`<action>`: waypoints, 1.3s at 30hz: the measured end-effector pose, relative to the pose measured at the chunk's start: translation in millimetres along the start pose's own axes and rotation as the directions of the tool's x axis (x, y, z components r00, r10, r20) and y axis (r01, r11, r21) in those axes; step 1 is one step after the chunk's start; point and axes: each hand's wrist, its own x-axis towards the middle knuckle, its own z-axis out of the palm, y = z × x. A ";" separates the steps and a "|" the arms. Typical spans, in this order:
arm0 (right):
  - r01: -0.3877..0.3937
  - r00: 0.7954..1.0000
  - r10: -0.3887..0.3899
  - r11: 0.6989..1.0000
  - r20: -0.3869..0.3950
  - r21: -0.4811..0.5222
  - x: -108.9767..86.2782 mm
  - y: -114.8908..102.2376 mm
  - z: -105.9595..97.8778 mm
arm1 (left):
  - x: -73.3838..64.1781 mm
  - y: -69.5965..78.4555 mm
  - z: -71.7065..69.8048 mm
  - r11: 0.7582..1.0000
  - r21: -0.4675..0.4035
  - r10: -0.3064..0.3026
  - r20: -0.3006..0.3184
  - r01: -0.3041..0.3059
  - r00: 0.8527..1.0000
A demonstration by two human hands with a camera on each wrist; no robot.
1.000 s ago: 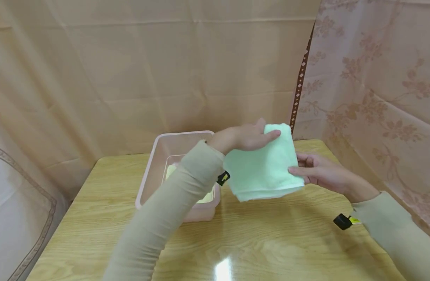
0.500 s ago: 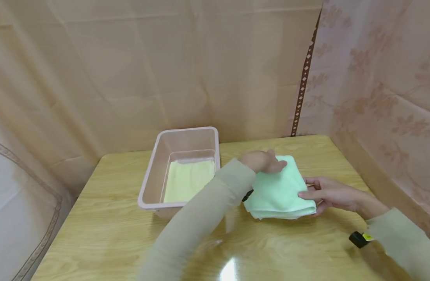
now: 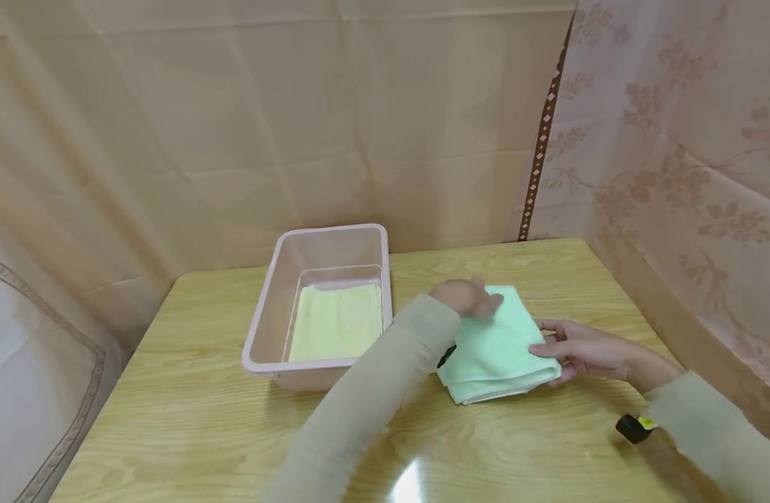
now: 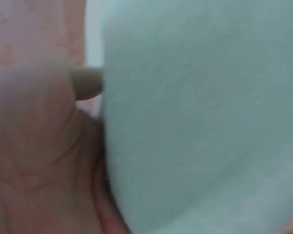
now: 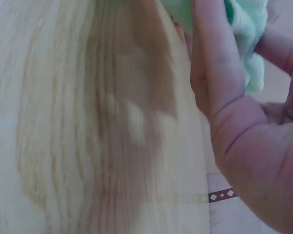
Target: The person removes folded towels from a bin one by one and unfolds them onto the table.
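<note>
A folded mint-green towel [image 3: 501, 342] hangs tilted between both hands, over the right half of the table. My left hand [image 3: 467, 297], slightly blurred, holds its far left corner. In the left wrist view the towel [image 4: 200, 112] fills most of the picture, and the left hand [image 4: 39, 156] lies along its edge. My right hand [image 3: 595, 353] pinches the right side, thumb on top and fingers underneath. From the right wrist, the right hand [image 5: 254, 126] shows the towel [image 5: 251, 39] between thumb and fingers, with wooden tabletop below.
A pale pink plastic basin [image 3: 253, 342] stands left of the towel, with a folded yellow towel [image 3: 337, 325] flat on its bottom. The wooden table [image 3: 190, 419] backs onto a beige curtain [image 3: 234, 140]. A pink floral curtain [image 3: 693, 175] borders the right side.
Both hands have brought the green towel lower, towards the table. The left arm has swung right, off the basin, uncovering the yellow towel. The last half second shows only slight tilting.
</note>
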 end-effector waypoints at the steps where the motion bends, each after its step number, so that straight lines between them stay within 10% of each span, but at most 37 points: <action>1: -0.011 1.000 0.011 1.000 -0.027 -0.002 0.1 1.1 -0.3 | 5.2 0.1 5.7 0.999 0.033 0.042 -0.043 -0.040 0.998; 4: -0.044 0.993 0.040 0.998 -0.109 -0.037 -0.5 5.4 -2.6 | 31.0 3.3 28.9 0.983 0.144 0.142 -0.168 -0.118 0.976; 14: -0.040 0.971 -0.016 0.973 -0.237 -0.227 -6.5 6.2 -13.5 | 89.8 2.4 71.5 0.958 0.158 0.271 -0.248 -0.237 0.930; 35: -0.039 0.921 -0.161 0.867 -0.355 -0.496 -6.8 17.0 -12.1 | 87.8 -2.5 77.6 0.926 0.210 0.356 -0.211 -0.313 0.911; 39: -0.008 0.909 -0.275 0.738 -0.313 -0.675 -9.0 14.2 -10.1 | 83.2 -3.8 75.1 0.920 0.218 0.371 -0.206 -0.327 0.906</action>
